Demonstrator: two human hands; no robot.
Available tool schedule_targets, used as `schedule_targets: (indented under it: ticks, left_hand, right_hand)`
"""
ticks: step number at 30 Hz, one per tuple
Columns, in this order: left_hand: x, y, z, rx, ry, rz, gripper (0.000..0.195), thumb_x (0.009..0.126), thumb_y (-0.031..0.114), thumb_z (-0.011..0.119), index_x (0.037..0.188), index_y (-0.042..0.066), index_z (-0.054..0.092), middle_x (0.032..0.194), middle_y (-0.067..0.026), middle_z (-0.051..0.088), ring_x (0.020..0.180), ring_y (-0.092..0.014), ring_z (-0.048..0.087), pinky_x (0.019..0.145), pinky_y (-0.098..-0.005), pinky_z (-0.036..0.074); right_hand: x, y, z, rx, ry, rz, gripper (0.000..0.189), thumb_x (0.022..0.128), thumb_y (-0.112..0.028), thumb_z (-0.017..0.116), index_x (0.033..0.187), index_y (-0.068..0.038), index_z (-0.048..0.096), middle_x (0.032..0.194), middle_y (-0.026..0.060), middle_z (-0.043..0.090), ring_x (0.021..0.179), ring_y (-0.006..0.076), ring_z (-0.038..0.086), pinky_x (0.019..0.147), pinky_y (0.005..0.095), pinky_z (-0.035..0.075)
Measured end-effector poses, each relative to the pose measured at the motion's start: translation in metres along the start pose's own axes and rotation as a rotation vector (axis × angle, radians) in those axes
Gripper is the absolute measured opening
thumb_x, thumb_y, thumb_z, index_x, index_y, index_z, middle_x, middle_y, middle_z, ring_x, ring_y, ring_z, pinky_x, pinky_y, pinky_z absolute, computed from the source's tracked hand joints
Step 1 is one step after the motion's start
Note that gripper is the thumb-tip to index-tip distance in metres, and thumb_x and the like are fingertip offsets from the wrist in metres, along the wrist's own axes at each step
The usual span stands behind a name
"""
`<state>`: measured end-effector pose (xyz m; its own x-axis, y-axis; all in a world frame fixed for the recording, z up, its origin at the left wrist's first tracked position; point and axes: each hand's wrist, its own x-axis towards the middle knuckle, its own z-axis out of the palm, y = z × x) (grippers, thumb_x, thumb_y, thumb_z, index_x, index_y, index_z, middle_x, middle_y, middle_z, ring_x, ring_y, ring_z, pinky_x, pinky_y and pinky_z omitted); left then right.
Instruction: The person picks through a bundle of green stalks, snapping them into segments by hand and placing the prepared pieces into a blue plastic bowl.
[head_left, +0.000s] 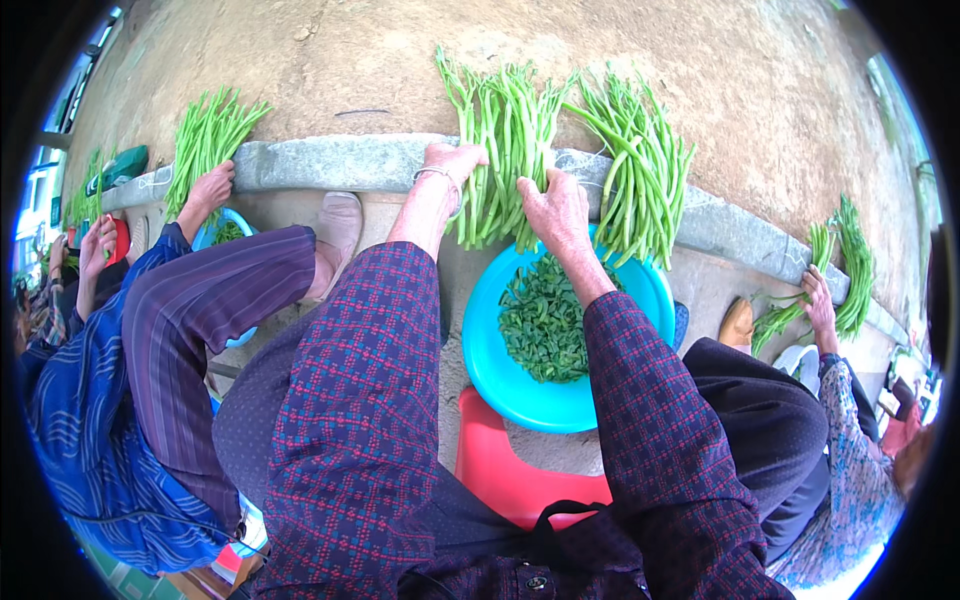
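Bare green vegetable stems (514, 142) lie in a loose bunch across the stone kerb in front of me. At their left edge my left hand (452, 169), with a bracelet at its wrist, rests against the stalks; whether it grips any is unclear. My right hand (555, 206) touches the lower right of the same bunch, its fingers bent over the stalk ends. A second bunch of stems (637, 169) lies just to the right. Below both bunches, between my legs, a blue plastic basin (491, 375) holds cut green leaves (547, 322), partly hidden by my right forearm.
A red plastic stool (495, 465) is under me. Along the kerb (322, 163), a person at left holds another bunch of stems (210, 135) near a second blue basin (235, 219). At right, another person's hand (819, 296) touches stems. Bare ground lies beyond the kerb.
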<state>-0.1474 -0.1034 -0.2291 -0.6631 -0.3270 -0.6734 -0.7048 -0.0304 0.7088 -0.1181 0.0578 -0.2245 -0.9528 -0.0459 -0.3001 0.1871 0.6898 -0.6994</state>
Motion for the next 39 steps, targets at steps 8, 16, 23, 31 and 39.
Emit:
schedule_targets:
  ticks: [8,16,23,31,39]
  left_hand:
    - [-0.01,0.004,0.001,-0.15,-0.108,-0.016,0.022,0.073,0.013,0.066,0.09,-0.001,0.063,0.071,-0.0102,0.063,0.053,-0.019,0.06,0.047,-0.0312,0.052]
    - [-0.002,-0.009,-0.005,-0.241,-0.09,-0.025,0.014,0.077,0.012,0.067,0.085,0.002,0.06,0.068,-0.0067,0.059,0.049,-0.017,0.057,0.044,-0.0325,0.052]
    - [-0.014,-0.009,0.004,-0.12,-0.041,0.004,0.007,0.077,0.006,0.062,0.08,0.001,0.059,0.059,-0.0045,0.053,0.039,-0.012,0.047,0.033,-0.0277,0.038]
    - [-0.013,-0.009,0.008,-0.102,-0.028,0.025,0.009,0.076,0.01,0.065,0.077,0.003,0.06,0.059,-0.0031,0.055,0.039,-0.01,0.045,0.034,-0.025,0.036]
    - [-0.007,-0.006,0.002,-0.053,-0.08,0.043,0.01,0.078,0.014,0.067,0.077,0.005,0.063,0.062,-0.0031,0.059,0.042,-0.01,0.048,0.038,-0.0228,0.038]
  right_hand:
    - [-0.007,-0.007,0.008,-0.111,0.185,-0.043,0.036,0.078,-0.028,0.059,0.104,-0.004,0.059,0.084,0.0239,0.062,0.084,0.0413,0.059,0.079,0.0492,0.044]
    - [-0.007,-0.018,0.004,-0.013,0.159,-0.062,0.035,0.077,-0.028,0.06,0.099,-0.001,0.056,0.089,0.0236,0.061,0.086,0.0403,0.058,0.077,0.0493,0.044]
    - [-0.013,-0.024,0.014,-0.241,0.224,-0.182,0.029,0.077,-0.023,0.062,0.092,0.0,0.056,0.096,0.0208,0.055,0.088,0.0377,0.056,0.074,0.0483,0.045]
    - [-0.005,-0.019,0.007,-0.286,0.178,-0.222,0.035,0.075,-0.023,0.067,0.097,0.0,0.053,0.095,0.0207,0.053,0.088,0.037,0.057,0.074,0.0467,0.046]
    - [0.005,-0.026,0.002,0.021,0.221,-0.358,0.027,0.074,-0.014,0.064,0.097,-0.006,0.052,0.091,0.0173,0.055,0.086,0.0373,0.056,0.073,0.0448,0.046]
